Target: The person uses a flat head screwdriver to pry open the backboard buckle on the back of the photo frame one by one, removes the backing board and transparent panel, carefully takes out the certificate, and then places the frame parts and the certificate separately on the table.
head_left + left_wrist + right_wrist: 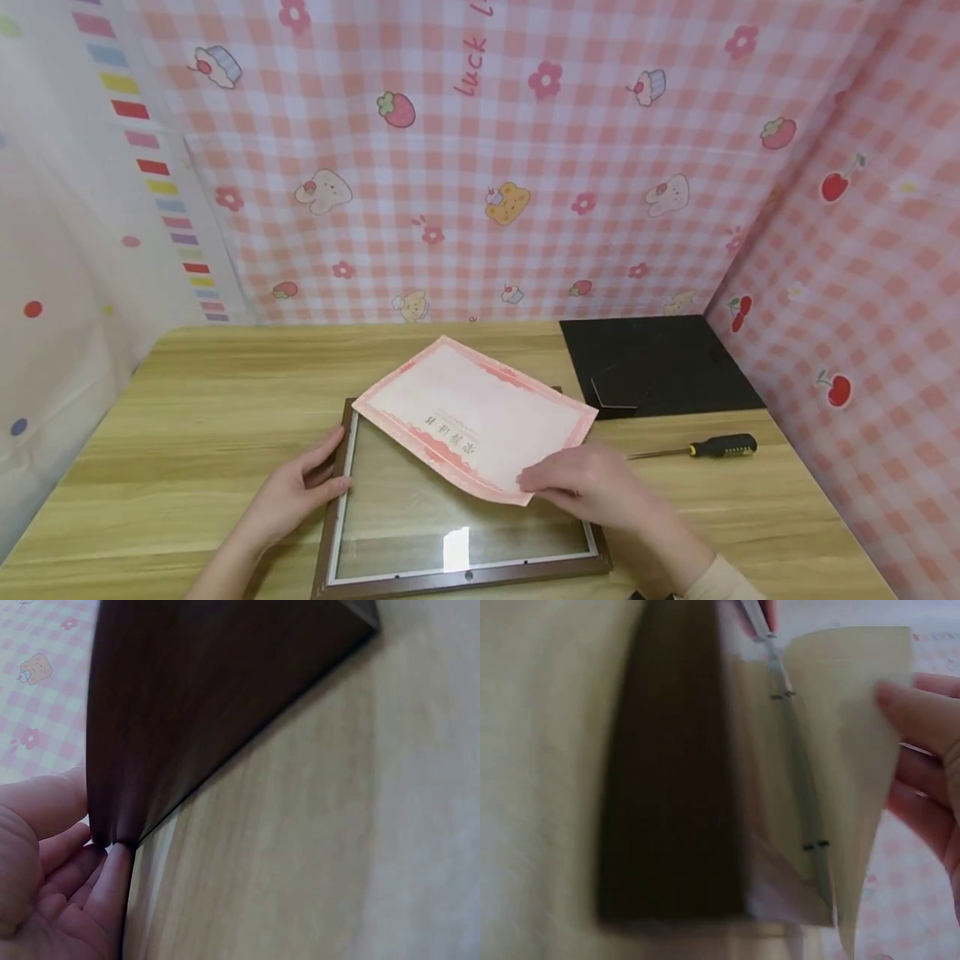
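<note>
A brown picture frame (420,582) with a clear pane lies on the table. My left hand (288,500) grips its left side; in the left wrist view, fingers (109,889) meet the dark frame edge (172,697). A certificate sheet (487,400) with a pink border is tilted above the pane, covering the frame's far part. Its near right corner is pinched by my right hand (596,487). From the right wrist, the sheet (847,735) shows its plain back, beside the blurred frame side (675,780).
Behind and to the right lies a black backing board (667,358) with a stand flap. A screwdriver (723,446) with a black and yellow handle lies in front of it. Something dark (641,596) shows at the bottom edge. Patterned cloth (480,167) hangs behind the table.
</note>
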`<state>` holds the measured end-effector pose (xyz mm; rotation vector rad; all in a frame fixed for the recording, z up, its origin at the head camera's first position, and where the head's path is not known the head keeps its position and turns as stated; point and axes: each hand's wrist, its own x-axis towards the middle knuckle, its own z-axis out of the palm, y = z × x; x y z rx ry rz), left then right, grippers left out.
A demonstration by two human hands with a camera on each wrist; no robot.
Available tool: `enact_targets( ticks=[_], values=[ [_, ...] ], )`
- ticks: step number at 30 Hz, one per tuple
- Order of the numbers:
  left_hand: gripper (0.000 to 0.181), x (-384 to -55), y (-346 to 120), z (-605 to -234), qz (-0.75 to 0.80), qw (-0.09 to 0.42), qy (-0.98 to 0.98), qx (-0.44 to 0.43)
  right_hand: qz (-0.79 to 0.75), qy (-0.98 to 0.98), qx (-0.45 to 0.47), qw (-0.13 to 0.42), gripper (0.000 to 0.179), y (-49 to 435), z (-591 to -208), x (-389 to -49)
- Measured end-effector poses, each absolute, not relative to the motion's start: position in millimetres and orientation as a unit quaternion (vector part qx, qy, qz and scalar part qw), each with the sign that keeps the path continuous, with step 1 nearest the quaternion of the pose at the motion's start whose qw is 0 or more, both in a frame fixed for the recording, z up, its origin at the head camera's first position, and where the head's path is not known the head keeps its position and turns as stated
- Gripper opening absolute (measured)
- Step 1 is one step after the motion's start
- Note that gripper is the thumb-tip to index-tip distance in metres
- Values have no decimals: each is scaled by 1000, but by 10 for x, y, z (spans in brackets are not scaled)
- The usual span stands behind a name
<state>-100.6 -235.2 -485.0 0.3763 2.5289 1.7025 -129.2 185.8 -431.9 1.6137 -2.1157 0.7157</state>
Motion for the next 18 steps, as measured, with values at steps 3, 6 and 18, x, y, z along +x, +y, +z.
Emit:
enact_targets(
  ticks=[3, 6, 18],
  values=[
    [75, -1013, -2358, -4874, 555, 41, 822, 124, 230, -771, 577, 140, 21, 1804, -4375, -1238],
    [77, -1018, -2368, -4896, 557, 46, 820, 124, 240, -776, 573, 110, 24, 1735, -4406, -1214],
    [77, -1015, -2372, -4883, 556, 45, 820, 129, 369, -781, 499, -67, 25, 1687, -4310, -1330]
  ],
)
